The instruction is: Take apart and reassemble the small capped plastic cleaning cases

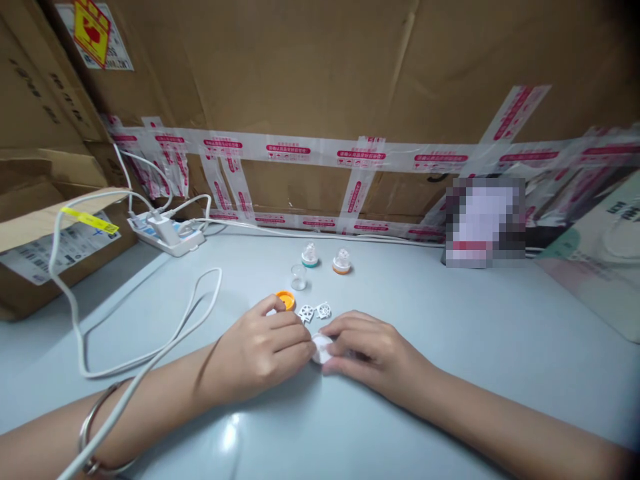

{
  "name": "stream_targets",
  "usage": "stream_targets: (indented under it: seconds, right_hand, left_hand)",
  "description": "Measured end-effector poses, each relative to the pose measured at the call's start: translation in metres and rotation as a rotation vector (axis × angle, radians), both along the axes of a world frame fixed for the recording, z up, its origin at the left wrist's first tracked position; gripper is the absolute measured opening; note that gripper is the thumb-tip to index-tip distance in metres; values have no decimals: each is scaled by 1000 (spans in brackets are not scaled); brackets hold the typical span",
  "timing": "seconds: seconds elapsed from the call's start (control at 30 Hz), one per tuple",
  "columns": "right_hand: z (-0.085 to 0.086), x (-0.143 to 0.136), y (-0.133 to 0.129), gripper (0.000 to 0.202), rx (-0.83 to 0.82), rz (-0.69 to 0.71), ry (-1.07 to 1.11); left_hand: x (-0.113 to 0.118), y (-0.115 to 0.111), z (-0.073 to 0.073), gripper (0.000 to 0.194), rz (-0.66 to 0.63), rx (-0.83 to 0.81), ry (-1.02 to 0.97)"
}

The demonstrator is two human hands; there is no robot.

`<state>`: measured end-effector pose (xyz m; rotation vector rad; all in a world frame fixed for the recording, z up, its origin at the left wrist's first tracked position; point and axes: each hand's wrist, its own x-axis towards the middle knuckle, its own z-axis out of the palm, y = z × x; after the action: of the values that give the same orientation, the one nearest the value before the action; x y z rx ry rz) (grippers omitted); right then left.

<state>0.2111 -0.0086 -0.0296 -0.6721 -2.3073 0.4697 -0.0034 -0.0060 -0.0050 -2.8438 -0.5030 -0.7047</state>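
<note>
A small white round plastic piece [323, 348] is between my two hands, just above or on the table. My right hand [373, 350] grips it from the right, thumb below and fingers above. My left hand [270, 343] has its fingers curled closed, with the tips at the piece's left edge; those tips are partly hidden. Beyond the left fingers lies an orange round cap [286, 300]. Two white spoked plastic parts [307, 313] lie just ahead of my hands. Farther off stands a clear little cup [299, 277].
Two clear-topped pieces stand behind, one with a teal base [310, 256] and one with an orange base [343, 262]. A white power strip [167, 233] trails a cable [75, 320] over my left forearm. Large cardboard [300, 67] walls the back; a pixelated upright object [483, 223] stands right.
</note>
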Motion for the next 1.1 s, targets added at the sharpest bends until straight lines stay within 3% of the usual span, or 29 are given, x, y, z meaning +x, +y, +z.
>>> stream_targets:
  seconds: [0.47, 0.67, 0.93, 1.1]
  right_hand:
    - [1, 0, 0, 15, 5, 8, 10]
    - [2, 0, 0, 12, -15, 22, 18]
    - [1, 0, 0, 6, 7, 18, 17]
    - [1, 0, -1, 5, 12, 8, 1]
  left_hand:
    - [-3, 0, -2, 13, -21, -56, -32]
    - [-14, -2, 2, 18, 48, -267, -144]
    - [-16, -4, 6, 24, 67, -403, 46]
    - [-17, -4, 4, 25, 49, -402, 41]
